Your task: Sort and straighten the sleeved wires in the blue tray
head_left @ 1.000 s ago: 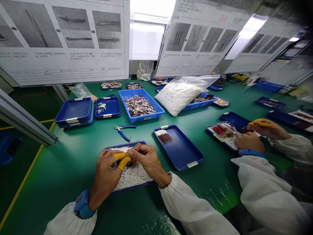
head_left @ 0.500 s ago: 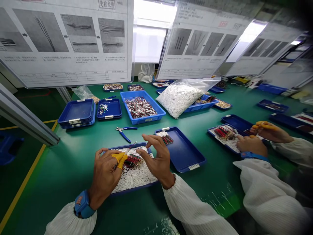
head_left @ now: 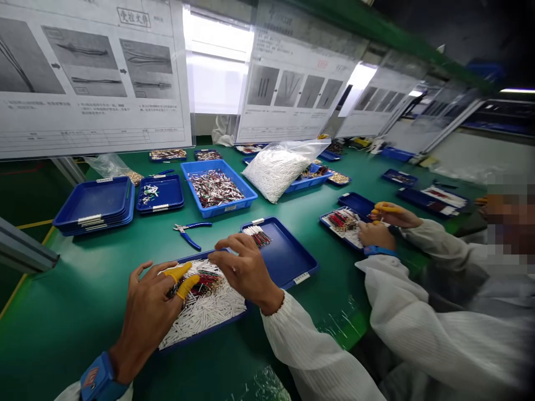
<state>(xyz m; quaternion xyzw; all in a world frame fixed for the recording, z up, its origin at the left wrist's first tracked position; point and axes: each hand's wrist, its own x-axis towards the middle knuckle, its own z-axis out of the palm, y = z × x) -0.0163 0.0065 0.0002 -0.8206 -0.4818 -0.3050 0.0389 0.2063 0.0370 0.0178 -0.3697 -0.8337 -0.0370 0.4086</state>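
My left hand (head_left: 146, 309), with yellow finger cots on thumb and index finger, hovers over the left side of a blue tray (head_left: 204, 333). Its fingertips are apart and nothing shows between them. Short white tubes (head_left: 213, 312) fill this tray, and a pile of red, black and green wires (head_left: 207, 283) lies on top of them. Above the tray's right side is my right hand (head_left: 246, 270), its thumb and index finger drawn together; what they hold, if anything, I cannot make out. Just beyond it, white-ended wires (head_left: 258, 236) lie in a row in a second blue tray (head_left: 288, 245).
Blue-handled cutters (head_left: 192, 234) lie behind the tube tray. Farther back stand stacked blue trays (head_left: 94, 206), a blue bin (head_left: 215, 189) of wire pieces and a bag (head_left: 276, 170) of white tubes. A co-worker's hands (head_left: 378, 234) are busy over a tray at right.
The view has swung right. My left thumb and index finger have parted from a thin wire piece they were holding. My right hand's spread fingers have closed together.
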